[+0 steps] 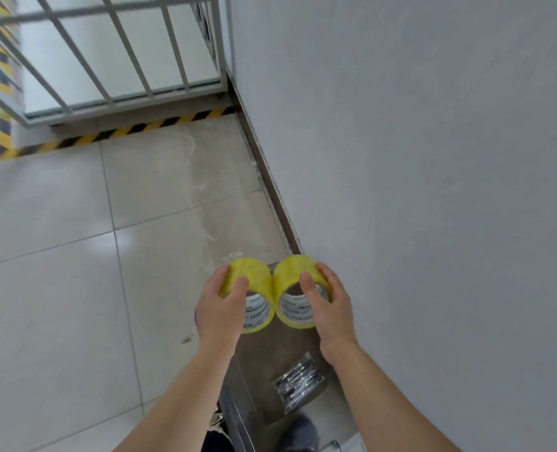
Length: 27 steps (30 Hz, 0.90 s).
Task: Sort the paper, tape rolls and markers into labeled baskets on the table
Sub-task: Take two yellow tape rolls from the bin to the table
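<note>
Yellow tape is filling both of our hands. We are gripping the left tape roll (257,275) with our left hand (220,308), the fingers curling over its outer band and the thumb pressing on the near side. We are gripping the right tape roll (288,272) with our right hand (332,305) in the mirrored way, thumb on the band and fingers wrapping the far side. The two rolls are touching side by side, their open cores facing us, with printed white liners showing inside. We are holding them over the far end of the desk (270,353), a narrow grey-brown top that is running along the wall (433,158) on our right. Whether the rolls are brushing the desk's surface we cannot tell. Closer to us, towards the desk's wall-side edge, a pack of markers (298,383) in clear wrapping is lying flat, angled across the top, well apart from the rolls. Off the desk's left edge, pale floor tiles (58,288) are shining. Beyond the desk's far edge a black-and-yellow hazard stripe (133,128) is running along the foot of a grey metal railing (107,60).
</note>
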Each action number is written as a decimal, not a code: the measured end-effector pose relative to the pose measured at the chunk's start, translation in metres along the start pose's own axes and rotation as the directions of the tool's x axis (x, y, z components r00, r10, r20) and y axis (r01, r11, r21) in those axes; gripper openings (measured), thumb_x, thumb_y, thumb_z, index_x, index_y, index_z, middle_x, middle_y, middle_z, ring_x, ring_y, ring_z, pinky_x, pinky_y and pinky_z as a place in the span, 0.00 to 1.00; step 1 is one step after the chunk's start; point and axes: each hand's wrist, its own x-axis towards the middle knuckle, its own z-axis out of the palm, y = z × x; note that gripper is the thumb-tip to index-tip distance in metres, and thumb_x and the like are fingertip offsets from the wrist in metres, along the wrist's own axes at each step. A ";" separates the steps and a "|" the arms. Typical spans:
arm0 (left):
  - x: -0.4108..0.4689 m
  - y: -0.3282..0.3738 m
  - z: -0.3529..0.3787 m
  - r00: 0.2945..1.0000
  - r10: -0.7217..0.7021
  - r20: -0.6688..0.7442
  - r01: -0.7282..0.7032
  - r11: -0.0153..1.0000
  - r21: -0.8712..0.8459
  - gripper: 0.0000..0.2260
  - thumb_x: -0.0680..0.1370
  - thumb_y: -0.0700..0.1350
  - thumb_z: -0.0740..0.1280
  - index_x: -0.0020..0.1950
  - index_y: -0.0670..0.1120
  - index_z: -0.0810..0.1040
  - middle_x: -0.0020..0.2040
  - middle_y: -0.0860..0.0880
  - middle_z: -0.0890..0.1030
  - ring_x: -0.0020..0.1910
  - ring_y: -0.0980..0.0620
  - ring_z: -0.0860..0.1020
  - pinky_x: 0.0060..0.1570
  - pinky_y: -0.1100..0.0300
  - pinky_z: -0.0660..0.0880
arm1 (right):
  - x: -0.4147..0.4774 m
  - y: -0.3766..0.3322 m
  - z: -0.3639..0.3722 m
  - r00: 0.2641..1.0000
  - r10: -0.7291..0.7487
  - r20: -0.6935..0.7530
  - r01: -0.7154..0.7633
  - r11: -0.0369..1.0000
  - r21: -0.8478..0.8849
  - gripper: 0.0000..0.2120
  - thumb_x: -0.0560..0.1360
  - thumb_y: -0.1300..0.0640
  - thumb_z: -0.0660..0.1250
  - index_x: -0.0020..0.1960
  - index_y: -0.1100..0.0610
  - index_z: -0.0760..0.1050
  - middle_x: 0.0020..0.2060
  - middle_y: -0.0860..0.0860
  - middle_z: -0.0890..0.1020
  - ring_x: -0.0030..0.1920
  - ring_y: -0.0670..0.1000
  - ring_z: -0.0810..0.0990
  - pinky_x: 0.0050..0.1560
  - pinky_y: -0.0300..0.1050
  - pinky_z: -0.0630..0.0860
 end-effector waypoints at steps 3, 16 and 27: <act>-0.025 0.035 -0.015 0.999 0.044 -0.001 -0.044 0.998 -0.042 0.24 0.68 0.56 0.65 0.65 0.56 0.76 0.62 0.53 0.79 0.61 0.51 0.77 0.64 0.46 0.72 | -0.025 -0.040 -0.008 0.998 -0.066 -0.004 0.066 0.998 0.010 0.32 0.66 0.40 0.72 0.68 0.49 0.72 0.65 0.46 0.75 0.65 0.47 0.74 0.69 0.52 0.71; -0.106 0.154 -0.084 0.971 0.222 0.091 -0.204 0.964 -0.170 0.19 0.73 0.49 0.68 0.64 0.55 0.78 0.58 0.50 0.81 0.56 0.50 0.79 0.60 0.48 0.76 | -0.127 -0.165 -0.024 0.942 -0.307 -0.139 0.318 0.945 0.072 0.29 0.68 0.41 0.72 0.67 0.46 0.72 0.64 0.45 0.74 0.65 0.48 0.74 0.67 0.54 0.73; -0.172 0.209 -0.148 0.866 0.390 0.314 -0.318 0.913 -0.255 0.17 0.76 0.47 0.67 0.65 0.54 0.76 0.57 0.51 0.80 0.51 0.54 0.79 0.47 0.61 0.75 | -0.240 -0.213 -0.029 0.861 -0.354 -0.366 0.418 0.902 0.111 0.27 0.68 0.40 0.73 0.65 0.41 0.72 0.63 0.43 0.75 0.64 0.48 0.75 0.65 0.55 0.74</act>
